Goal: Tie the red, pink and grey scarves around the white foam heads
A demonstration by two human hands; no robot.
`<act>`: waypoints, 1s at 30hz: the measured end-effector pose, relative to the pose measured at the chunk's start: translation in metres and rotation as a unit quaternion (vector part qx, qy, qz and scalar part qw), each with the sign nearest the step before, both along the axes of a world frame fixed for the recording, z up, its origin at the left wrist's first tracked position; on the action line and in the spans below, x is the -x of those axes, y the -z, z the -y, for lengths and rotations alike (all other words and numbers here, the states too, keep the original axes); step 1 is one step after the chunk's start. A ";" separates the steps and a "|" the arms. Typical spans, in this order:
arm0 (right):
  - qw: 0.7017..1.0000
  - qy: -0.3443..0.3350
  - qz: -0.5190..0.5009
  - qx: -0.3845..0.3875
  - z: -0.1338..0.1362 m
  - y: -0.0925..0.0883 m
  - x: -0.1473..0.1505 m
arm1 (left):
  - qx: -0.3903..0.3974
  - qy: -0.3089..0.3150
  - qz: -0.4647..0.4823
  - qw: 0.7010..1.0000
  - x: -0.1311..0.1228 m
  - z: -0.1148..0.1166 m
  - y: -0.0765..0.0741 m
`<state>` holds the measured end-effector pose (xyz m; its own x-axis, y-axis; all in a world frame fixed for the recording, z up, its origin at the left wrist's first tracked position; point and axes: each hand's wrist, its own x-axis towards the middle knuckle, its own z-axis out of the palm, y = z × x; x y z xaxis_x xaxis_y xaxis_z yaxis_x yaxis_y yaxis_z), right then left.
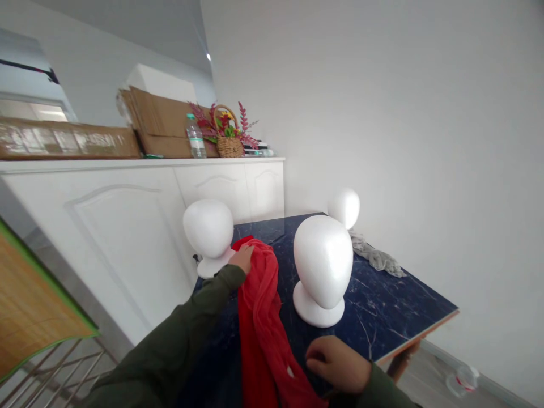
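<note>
1. The red cloth (261,300) stretches along the dark blue counter (374,306), between the left white head (209,229) and the front white head (323,263).
2. The left hand (242,259) touches the cloth's far end; I can't tell whether it's gripping.
3. The right hand (338,362) is curled beside the near part, any grip hidden from me.

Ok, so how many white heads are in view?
3: the left head beside the left hand, the front head beyond the right hand, and the back head by the grey cloth, partly hidden behind the front head.
</note>
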<state>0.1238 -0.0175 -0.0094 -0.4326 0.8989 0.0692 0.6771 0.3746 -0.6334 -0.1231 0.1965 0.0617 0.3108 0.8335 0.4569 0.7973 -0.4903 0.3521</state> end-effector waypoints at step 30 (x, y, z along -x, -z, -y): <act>0.966 0.165 -0.145 -0.138 -0.029 0.036 -0.047 | 0.124 -0.015 0.360 0.925 0.006 0.085 0.066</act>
